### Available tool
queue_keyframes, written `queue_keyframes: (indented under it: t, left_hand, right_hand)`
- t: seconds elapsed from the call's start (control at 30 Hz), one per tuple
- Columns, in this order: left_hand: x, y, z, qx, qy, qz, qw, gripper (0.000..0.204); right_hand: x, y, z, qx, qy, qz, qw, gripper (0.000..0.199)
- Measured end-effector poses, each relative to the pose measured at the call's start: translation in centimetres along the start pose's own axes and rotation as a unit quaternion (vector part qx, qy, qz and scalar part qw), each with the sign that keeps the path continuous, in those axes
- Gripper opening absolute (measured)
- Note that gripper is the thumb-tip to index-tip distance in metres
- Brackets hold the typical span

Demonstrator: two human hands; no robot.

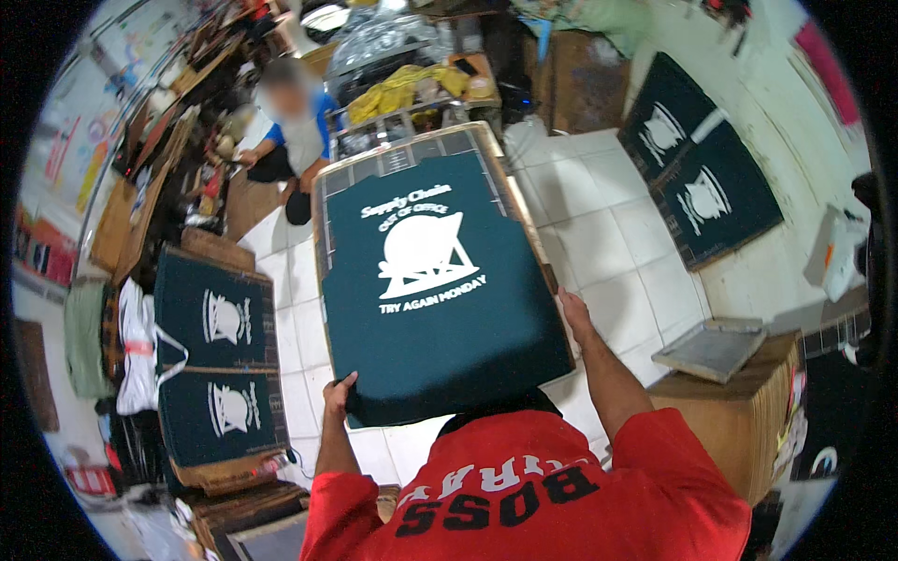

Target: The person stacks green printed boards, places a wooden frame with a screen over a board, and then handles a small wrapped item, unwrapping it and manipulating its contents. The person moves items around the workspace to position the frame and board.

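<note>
A flat printing board (353, 174) is held out in front of me, its far end showing pale grid lines and a worn wooden rim. Over most of it lies a dark green shirt panel (440, 346) with a white deck-chair print and white lettering. My left hand (339, 396) grips the near left corner, thumb on the edge. Farther up, on the right edge, my right hand (574, 316) is closed on the board; its fingers are partly hidden underneath. Both my forearms come out of red sleeves.
At left, two boards with matching green panels (224, 318) lie beside a white bag (138, 351). Two more printed panels (703, 198) lean at right. A metal-framed tray (713, 348) sits on stacked boards (720, 421). A person (301, 140) crouches at far left near a cluttered bench.
</note>
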State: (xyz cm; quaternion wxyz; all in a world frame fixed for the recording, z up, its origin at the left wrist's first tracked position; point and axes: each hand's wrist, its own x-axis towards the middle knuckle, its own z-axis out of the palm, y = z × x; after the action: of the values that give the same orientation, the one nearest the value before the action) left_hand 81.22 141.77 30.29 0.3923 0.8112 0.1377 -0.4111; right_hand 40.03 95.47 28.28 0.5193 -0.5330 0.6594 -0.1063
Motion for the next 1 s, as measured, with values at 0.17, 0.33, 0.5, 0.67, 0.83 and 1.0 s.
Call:
queue_keyframes:
  t: [0.17, 0.33, 0.5, 0.67, 0.83, 1.0]
  left_hand:
    - [0.1, -2.2, 0.5, -0.151, -0.008, 0.052, 0.987, 0.106]
    - [-1.7, -5.4, 0.3, 0.334, 0.407, -0.002, 0.850, 0.093]
    - [-2.6, -4.9, 8.2, 0.432, 0.518, 0.107, 0.730, 0.087]
    - [-3.3, 2.5, 23.9, 0.413, 0.483, 0.290, 0.715, 0.084]
    - [-7.8, 10.0, 39.5, 0.400, 0.348, 0.330, 0.781, 0.081]
    - [-12.1, 12.3, 53.1, 0.388, 0.307, 0.486, 0.720, 0.080]
  right_hand:
    - [-4.3, 7.5, -5.8, -0.277, 0.143, -0.136, 0.940, 0.044]
    - [-7.8, 19.0, -14.3, -0.380, -0.040, 0.037, 0.923, 0.061]
    - [-11.6, 26.5, -22.3, -0.127, -0.055, 0.255, 0.957, 0.049]
    - [-11.0, 28.7, -30.8, 0.022, 0.011, 0.257, 0.966, 0.035]
    - [-9.7, 30.4, -41.0, 0.003, 0.103, 0.231, 0.968, 0.040]
    - [-7.8, 33.4, -50.4, 0.142, 0.159, 0.246, 0.946, 0.040]
